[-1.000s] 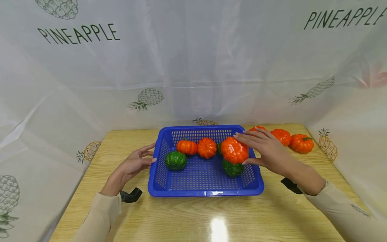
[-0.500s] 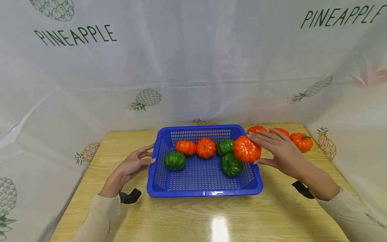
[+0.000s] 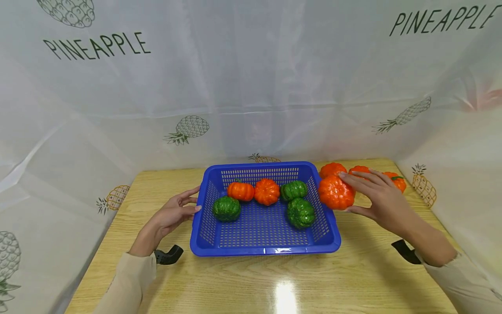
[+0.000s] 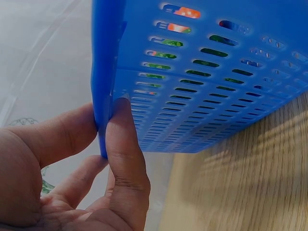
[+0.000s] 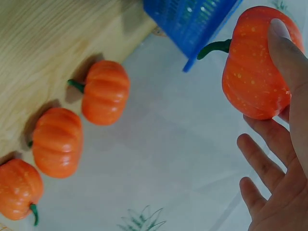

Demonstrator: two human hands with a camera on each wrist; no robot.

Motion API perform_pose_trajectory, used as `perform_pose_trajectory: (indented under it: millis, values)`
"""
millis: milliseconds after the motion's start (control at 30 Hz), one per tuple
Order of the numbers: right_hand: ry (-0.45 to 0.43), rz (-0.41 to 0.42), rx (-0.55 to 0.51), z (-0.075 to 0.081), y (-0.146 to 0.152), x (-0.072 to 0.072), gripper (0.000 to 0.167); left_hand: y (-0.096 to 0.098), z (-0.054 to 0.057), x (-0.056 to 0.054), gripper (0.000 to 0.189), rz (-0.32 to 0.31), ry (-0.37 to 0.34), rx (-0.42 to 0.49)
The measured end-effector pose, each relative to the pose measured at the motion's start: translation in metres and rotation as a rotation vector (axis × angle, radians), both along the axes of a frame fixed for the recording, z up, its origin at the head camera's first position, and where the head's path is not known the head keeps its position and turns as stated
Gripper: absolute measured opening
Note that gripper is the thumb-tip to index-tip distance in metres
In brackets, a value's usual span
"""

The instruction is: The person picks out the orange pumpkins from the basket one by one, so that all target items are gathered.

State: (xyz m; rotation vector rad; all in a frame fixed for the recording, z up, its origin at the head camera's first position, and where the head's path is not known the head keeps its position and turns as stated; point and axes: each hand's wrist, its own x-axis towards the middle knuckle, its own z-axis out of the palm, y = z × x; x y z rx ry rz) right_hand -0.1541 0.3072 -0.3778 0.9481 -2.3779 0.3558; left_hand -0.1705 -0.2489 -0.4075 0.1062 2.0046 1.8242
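An orange pumpkin [image 3: 336,192] is being pinched between the thumb and fingers of the right hand [image 3: 380,203], its green stem [image 5: 214,47] pointing away from them, by the right side of a blue basket [image 3: 243,251] whose left rim is being gripped by the left hand's [image 3: 172,212] fingers.

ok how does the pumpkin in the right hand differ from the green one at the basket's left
The held pumpkin is orange; the green pumpkin is dark green. The held pumpkin is up in the grip of the right hand; the green pumpkin lies untouched in the blue basket. Both are rounded and ribbed.
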Motion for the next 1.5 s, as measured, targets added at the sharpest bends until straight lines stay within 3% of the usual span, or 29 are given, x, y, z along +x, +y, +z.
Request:
perform_pose_trajectory:
  millis: [767,900,1500]
  values:
    - [-0.083,-0.132,-0.008,-0.031,0.036,-0.005,0.095,0.000,-0.001,0.000,0.075,0.008,-0.002,-0.009]
    - [-0.118,-0.152,0.011,-0.036,0.038,-0.006,0.082,0.000,-0.001,0.000,0.075,0.011,-0.004,-0.012]
    - [-0.151,-0.177,0.084,-0.063,0.029,-0.016,0.085,0.002,0.002,0.002,0.074,0.017,-0.006,-0.022]
